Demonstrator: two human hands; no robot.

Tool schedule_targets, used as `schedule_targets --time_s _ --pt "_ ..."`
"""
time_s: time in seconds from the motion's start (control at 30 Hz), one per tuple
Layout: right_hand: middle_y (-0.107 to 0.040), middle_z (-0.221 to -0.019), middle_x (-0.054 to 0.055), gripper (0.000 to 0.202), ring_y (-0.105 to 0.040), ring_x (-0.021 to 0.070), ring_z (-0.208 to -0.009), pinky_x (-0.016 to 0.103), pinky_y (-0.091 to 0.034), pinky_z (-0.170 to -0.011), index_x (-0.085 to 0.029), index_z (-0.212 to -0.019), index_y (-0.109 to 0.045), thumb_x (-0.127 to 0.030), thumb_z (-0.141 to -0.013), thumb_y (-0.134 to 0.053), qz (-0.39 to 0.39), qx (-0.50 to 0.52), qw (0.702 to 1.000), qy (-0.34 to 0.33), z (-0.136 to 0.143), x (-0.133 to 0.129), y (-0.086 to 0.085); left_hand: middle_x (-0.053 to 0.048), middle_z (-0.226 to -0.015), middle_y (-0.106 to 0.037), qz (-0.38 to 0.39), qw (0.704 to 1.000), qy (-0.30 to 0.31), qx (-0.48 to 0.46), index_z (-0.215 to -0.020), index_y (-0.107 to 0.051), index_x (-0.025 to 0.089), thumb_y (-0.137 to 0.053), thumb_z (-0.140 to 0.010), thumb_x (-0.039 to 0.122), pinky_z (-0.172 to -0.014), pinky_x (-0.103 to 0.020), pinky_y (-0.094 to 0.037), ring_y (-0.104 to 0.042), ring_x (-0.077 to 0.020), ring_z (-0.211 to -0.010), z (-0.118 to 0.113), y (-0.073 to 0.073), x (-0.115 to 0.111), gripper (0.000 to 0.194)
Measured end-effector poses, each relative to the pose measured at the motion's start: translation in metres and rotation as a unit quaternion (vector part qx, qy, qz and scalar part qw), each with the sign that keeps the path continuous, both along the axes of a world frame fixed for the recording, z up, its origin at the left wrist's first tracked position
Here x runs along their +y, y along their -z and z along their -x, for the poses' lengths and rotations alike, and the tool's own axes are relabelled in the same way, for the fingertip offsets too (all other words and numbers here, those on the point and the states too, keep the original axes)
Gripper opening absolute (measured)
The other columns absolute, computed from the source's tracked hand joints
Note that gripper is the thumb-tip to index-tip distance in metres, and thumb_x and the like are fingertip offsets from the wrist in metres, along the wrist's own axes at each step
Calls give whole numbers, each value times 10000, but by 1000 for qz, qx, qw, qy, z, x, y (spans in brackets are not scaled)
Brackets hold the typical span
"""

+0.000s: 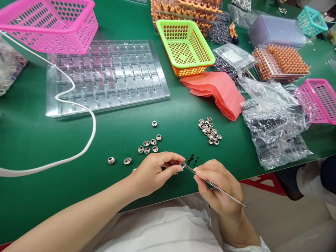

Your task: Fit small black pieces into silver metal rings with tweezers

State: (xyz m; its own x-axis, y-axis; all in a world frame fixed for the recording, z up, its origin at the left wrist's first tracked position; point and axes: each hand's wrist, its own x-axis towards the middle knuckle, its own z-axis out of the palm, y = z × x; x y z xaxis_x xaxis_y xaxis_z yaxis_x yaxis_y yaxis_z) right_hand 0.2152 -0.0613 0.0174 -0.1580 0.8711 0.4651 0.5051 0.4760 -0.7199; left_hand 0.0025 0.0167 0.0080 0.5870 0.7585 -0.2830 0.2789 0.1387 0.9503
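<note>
My left hand (157, 172) pinches a small silvery metal cup (182, 164) between thumb and fingertips, low over the green table. In my right hand (222, 185) is a thin metal tool (225, 193), held like a pen, its tip at the cup. Tiny black parts (191, 160) lie scattered just behind the tool tip. Several metal cups (147, 143) sit loosely behind my left hand, with one (111, 160) farther left. A denser pile of similar metal pieces (210, 131) is on the table to the right.
Behind are a clear compartment tray (110, 75), a pink basket (52, 35) and a green basket (183, 45). A white cable (90, 140) curves across the left. Red cloth (217, 89) and plastic bags (275, 129) lie right, near another pink basket (319, 99). Orange parts (286, 61) stand at the back right.
</note>
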Motion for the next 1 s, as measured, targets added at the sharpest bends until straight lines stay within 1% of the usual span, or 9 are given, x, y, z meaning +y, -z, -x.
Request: schedule_targets --time_s 0.13,0.27,0.47,0.63,0.8,1.0 --pt "-752 -978 70 385 -716 182 -833 360 -612 -710 -207 -1199 -629 6 -879 -655 6 5 1000 -10 -2 0 0 -51 -950 -800 -9 1000 15 1 -1057 -764 171 -642 -914 285 -720 -232 -603 -754 -163 -777 1 -2 0 220" --pt "-753 -974 61 381 -726 184 -821 359 -618 -704 -220 -1200 -624 -6 -885 -648 6 7 1000 -10 -3 0 -2 -58 -960 -793 -17 999 30 5 -1063 -761 163 -627 -930 269 -701 -230 -597 -743 -156 -759 1 -3 0 217" --pt "-748 -982 74 349 -719 172 -854 339 -607 -723 -181 -1185 -627 3 -890 -651 12 15 999 -31 -5 0 -2 -48 -959 -786 -51 998 42 -9 -1093 -766 174 -617 -949 231 -716 -217 -591 -739 -149 -782 3 2 -1 215" --pt "-750 -977 69 337 -710 165 -847 331 -592 -715 -191 -1190 -621 -18 -903 -652 20 13 999 -49 -5 2 -2 -41 -955 -785 -63 997 50 -17 -1110 -762 172 -612 -961 191 -719 -207 -590 -740 -142 -796 4 3 -2 212" --pt "-744 -974 78 339 -701 163 -852 332 -577 -729 -164 -1174 -629 7 -884 -663 19 20 998 -53 -5 2 -1 -35 -957 -786 -89 994 56 -30 -1120 -756 164 -606 -962 142 -716 -180 -580 -735 -126 -817 3 1 0 219" --pt "-734 -943 70 316 -693 150 -836 312 -573 -719 -145 -1133 -634 28 -870 -667 11 16 999 -42 -3 3 -2 -34 -944 -786 -107 992 62 -28 -1115 -761 157 -624 -951 137 -715 -170 -572 -728 -119 -811 3 1 -1 214"
